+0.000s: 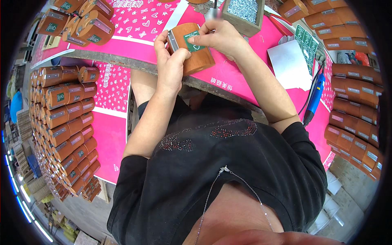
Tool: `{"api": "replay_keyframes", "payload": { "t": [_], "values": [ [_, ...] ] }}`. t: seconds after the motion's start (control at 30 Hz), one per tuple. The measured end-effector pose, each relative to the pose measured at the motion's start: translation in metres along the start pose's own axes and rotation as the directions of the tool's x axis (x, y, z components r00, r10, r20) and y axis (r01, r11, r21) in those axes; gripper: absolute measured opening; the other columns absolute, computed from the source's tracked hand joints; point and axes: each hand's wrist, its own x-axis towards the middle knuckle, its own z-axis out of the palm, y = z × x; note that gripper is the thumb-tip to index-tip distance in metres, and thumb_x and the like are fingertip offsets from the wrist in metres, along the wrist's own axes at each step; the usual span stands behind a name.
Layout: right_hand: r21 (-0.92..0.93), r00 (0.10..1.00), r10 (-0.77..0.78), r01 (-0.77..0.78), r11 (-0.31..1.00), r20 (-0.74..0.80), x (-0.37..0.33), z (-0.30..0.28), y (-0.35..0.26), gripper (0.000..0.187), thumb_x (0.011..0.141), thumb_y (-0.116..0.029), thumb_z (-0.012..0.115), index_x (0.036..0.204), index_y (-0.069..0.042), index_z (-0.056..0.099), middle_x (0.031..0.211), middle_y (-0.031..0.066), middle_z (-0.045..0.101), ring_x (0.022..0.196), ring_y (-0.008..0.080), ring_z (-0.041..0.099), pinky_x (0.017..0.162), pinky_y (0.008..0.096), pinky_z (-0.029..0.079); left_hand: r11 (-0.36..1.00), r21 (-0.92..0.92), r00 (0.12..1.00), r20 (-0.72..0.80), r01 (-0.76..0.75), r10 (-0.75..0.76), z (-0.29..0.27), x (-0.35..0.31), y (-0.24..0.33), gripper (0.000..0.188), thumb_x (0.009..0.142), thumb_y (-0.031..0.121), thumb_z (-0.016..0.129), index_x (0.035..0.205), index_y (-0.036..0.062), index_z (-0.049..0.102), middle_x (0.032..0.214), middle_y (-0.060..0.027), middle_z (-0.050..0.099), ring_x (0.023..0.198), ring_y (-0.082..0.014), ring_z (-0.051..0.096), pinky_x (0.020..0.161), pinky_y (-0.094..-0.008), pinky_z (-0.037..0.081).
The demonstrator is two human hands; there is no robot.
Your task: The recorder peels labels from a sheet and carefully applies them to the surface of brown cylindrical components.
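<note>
A brown wooden cylinder (199, 62) with a metal strip (173, 41) along its side is held over the near edge of the pink-covered table. My left hand (169, 67) is closed around its left side, thumb on the front and fingers behind the strip. On the cylinder's face sits a green sticker (197, 47) with white print. My right hand (223, 40) is closed at the sticker, its thumb pressing on the green surface and its forefinger bent at the upper edge. The right hand's other fingers are partly hidden.
Beyond my right hand stands a wooden box of screws (241, 11), with red-handled pliers (279, 22) beside it. A white sheet (289, 65), a green sticker sheet (306, 43) and a blue corded tool (314, 98) lie rightward. Similar cylinders are stacked left (67, 110) and right (355, 112).
</note>
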Motion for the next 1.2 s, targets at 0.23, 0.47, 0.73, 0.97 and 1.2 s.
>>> {"api": "replay_keyframes", "payload": {
  "t": [0.23,0.47,0.73,0.97,1.2],
  "values": [
    [0.145,0.953,-0.170,0.210,0.967,-0.253,0.022,-0.003,0.036,0.052,0.066,-0.027,0.075,0.095,0.002,0.043,0.080,0.0050,0.045,0.071,0.0088,0.046,0.061,0.0212,0.042,0.999,-0.020,0.999,-0.032,0.028,-0.029,-0.002,0.005,-0.001,0.063,0.062,0.000,0.048,0.121,-0.0005,0.025,0.108,-0.0149,0.037,0.097,-0.0188,0.042,0.082,-0.0284,0.039],
    [-0.060,0.849,-0.478,0.478,0.876,-0.224,0.010,0.026,0.042,0.052,0.075,-0.037,0.063,0.107,0.000,0.045,0.105,0.0161,0.048,0.099,0.0277,0.046,0.084,0.0340,0.038,0.997,-0.083,0.997,-0.074,-0.005,-0.001,0.002,0.007,-0.009,0.055,0.074,0.011,0.057,0.119,0.0002,0.026,0.107,-0.0144,0.039,0.097,-0.0175,0.043,0.081,-0.0275,0.039],
    [0.288,0.941,-0.318,0.275,0.917,0.112,-0.026,0.006,0.036,0.079,0.073,-0.032,0.066,0.130,-0.001,0.022,0.131,0.0229,0.026,0.125,0.0314,0.025,0.099,0.0384,0.028,0.983,0.129,0.991,-0.006,-0.130,0.132,-0.009,0.005,-0.021,0.058,0.080,0.018,0.058,0.122,-0.0019,0.022,0.110,-0.0161,0.039,0.101,-0.0181,0.042,0.083,-0.0293,0.039],
    [0.546,0.989,-0.113,0.147,0.825,-0.096,0.001,0.021,0.036,0.062,0.071,-0.030,0.071,0.116,0.002,0.041,0.110,0.0155,0.051,0.102,0.0215,0.049,0.086,0.0305,0.039,0.995,0.055,0.982,0.176,-0.079,0.068,-0.011,0.002,-0.015,0.066,0.078,0.009,0.057,0.127,-0.0004,0.014,0.119,-0.0170,0.031,0.111,-0.0215,0.036,0.094,-0.0326,0.032],
    [0.480,0.994,-0.045,0.087,0.873,-0.097,0.012,0.025,0.033,0.033,0.082,-0.029,0.058,0.099,0.000,0.054,0.093,0.0068,0.058,0.088,0.0104,0.052,0.076,0.0238,0.042,0.999,-0.024,0.975,0.218,-0.026,0.031,-0.016,0.007,-0.011,0.074,0.071,0.005,0.059,0.128,0.0010,0.012,0.122,-0.0168,0.028,0.115,-0.0230,0.032,0.097,-0.0344,0.029]
  ]
}}
